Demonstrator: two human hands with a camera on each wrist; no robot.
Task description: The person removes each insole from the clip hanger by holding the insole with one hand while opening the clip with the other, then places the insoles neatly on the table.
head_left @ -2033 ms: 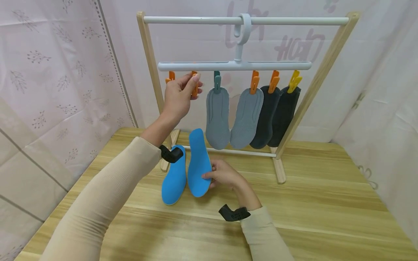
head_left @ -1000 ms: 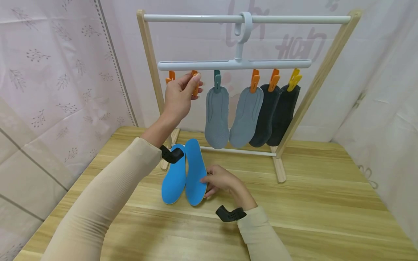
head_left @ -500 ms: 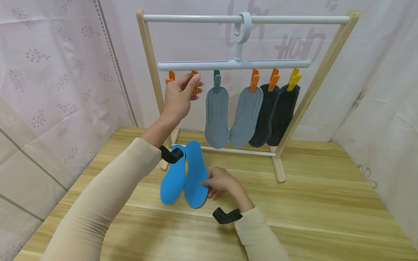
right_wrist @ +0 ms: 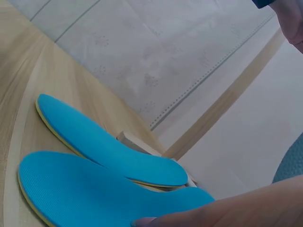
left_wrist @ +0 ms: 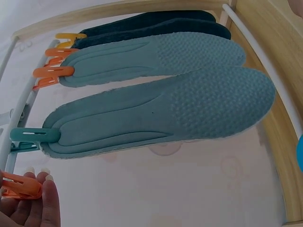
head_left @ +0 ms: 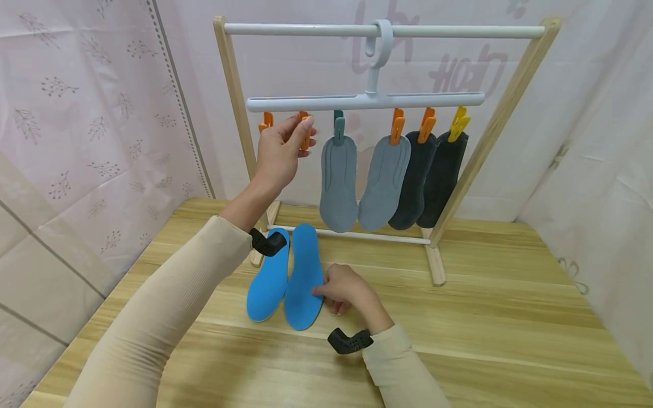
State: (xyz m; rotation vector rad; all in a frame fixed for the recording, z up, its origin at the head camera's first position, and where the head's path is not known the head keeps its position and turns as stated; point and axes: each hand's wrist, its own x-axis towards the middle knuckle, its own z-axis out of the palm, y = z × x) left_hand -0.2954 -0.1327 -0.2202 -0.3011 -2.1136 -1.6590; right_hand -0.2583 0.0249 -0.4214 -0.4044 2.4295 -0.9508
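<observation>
Up at the white hanger bar (head_left: 316, 103), my left hand (head_left: 278, 150) pinches an orange clothespin (head_left: 305, 136) between thumb and fingers; the left wrist view shows the clothespin (left_wrist: 21, 186) with no insole in it. Two blue insoles lie side by side on the table, the left one (head_left: 267, 286) partly hidden by my left wristband. My right hand (head_left: 349, 289) is low beside the right blue insole (head_left: 302, 283). Its thumb rests on the insole's top, and the other fingers are bent beside the edge. The right wrist view shows the thumb (right_wrist: 189, 220) on the blue surface.
Two grey insoles (head_left: 339, 187) and two black insoles (head_left: 442, 178) hang from clothespins on the hanger. Another orange clothespin (head_left: 267, 119) is left of my left hand. The rack has wooden legs (head_left: 436, 266) and a low white rod (head_left: 374, 236) close behind the blue insoles.
My right hand has lowered the right blue insole from a raised tilt to flat on the table, then shifted slightly left and nearer. The left blue insole slid slightly left. My left hand stayed put.
</observation>
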